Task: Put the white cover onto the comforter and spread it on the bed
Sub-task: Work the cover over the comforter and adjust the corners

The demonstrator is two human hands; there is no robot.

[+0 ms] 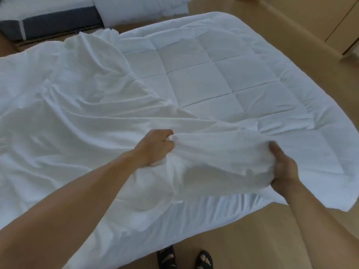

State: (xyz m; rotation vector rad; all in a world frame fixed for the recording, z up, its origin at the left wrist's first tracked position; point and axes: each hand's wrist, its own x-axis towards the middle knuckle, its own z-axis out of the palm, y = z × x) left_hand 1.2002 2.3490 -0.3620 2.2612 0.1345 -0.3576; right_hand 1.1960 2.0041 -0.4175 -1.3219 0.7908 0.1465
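Presently, the wrinkled white fabric cover (58, 113) lies bunched at left. The left hand (155, 147) is clenched round a fold of it. The right hand (283, 167) curls about a padded edge, apparently cover over filling; blur prevents certainty. The white quilted comforter (204, 70) lies exposed at right.

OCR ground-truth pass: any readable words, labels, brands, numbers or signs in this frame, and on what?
None can be read.
The white cover, quilted comforter and pillows show plain fabric with no visible tag or print.
The dark bed base has a pale vertical strip with no lettering that can be made out.
The sandals show no legible logo.
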